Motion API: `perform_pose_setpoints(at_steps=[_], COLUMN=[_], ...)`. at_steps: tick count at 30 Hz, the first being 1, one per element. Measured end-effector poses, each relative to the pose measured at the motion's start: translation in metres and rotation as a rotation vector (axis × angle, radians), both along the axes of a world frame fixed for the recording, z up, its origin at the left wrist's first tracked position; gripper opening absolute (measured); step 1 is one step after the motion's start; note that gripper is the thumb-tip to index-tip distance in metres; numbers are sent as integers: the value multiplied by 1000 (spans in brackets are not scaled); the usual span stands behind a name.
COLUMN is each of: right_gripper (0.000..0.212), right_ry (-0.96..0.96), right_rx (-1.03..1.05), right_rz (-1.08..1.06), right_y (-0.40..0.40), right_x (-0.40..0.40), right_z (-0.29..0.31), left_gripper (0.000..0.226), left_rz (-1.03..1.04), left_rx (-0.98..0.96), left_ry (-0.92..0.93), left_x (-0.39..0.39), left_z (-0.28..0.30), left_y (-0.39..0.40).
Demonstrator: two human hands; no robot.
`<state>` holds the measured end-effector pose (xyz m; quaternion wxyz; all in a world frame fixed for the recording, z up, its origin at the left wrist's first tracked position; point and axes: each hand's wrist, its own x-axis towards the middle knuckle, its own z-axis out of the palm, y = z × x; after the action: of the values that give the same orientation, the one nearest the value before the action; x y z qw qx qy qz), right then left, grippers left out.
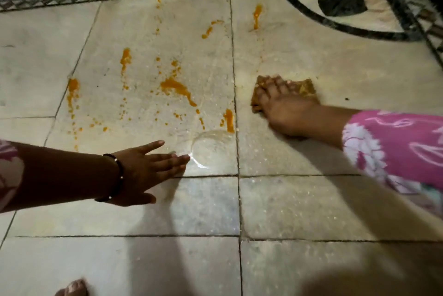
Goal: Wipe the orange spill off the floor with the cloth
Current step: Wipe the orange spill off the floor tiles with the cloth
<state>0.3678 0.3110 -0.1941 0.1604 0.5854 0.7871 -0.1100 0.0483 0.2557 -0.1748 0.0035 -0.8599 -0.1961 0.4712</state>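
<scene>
My hands: right hand (285,106) pressing fingers-flat on the soft, already-stained cloth (304,87), left hand (146,164) spread open on the floor (299,204); orange spill (176,88) lies between, so bunch the limp, light cloth under palm and drag leftward.

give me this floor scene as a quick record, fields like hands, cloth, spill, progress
right hand: right hand presses flat on the folded orange-stained brown cloth, fingers straight
cloth place: on the right-hand tile, right of the vertical grout line
left hand: left hand open, fingers spread, low over the pale stone tile floor; contact unclear
spill: orange spill in streaks and drops, mostly on the tile left of the cloth, one streak farther up on the right tile
progress: most of the spill not yet wiped
other: dark beaded bracelet on the left wrist; pink patterned sleeve on the right arm
</scene>
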Motion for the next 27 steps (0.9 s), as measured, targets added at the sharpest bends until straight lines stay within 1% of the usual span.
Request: perform_pose_setpoints(at_steps=[2, 5, 6, 8, 9, 11, 13, 14, 16, 18, 20, 21, 22, 25, 27], right_gripper=[61, 57, 56, 55, 57, 64, 72, 74, 78, 76, 73, 74, 75, 66, 61], right_ry=[30, 106, 120, 136, 113, 12, -108, -130, -95, -14, 18, 26, 30, 38, 45], right_rx=[33, 95, 105, 49, 31, -43, -87, -120, -148, -42, 83, 113, 125, 115, 73], right_rz=[107, 405, 481, 534, 523, 433, 317, 225, 2, -211, -317, -301, -228, 59, 104], right_y=[-13, -63, -80, -104, -107, -99, -74, -62, -41, -26, -25, -30, -36, -72, -101], right_x=[-38, -58, -52, -28, -11, 16, 17, 9, -20, -63, -105, -120, -132, -137, -120], right_z=[-9, -21, -22, -20, -19, -5, 7, 9, 2, -10, -19, -22, -24, -22, -17], left_gripper=[79, 82, 83, 81, 79, 75, 74, 74, 74, 72, 71, 70, 70, 70, 71], left_rz=[20, -65, -90, -160, -192, -259, -317, -331, -330, -318, -293, -274, -253, -148, -79], left_rx=[26, 89, 83, 54, 43, 45, 11, -6, -22, -45, -60, -63, -65, -97, -124], left_ry=[-106, -418, -445, -490, -516, -579, -638, -666, -723, -766, -805, -827, -858, -943, -996], left_x=[-11, -38, -44, -54, -57, -57, -63, -67, -69, -72, -76, -77, -78, -79, -78], left_z=[-7, -20, -23, -26, -27, -29, -38, -44, -51, -56, -62, -64, -67, -73, -76], left_y=[1, 3, 7, 18, 23, 33, 41, 43, 44, 45, 45, 43, 41, 29, 21])
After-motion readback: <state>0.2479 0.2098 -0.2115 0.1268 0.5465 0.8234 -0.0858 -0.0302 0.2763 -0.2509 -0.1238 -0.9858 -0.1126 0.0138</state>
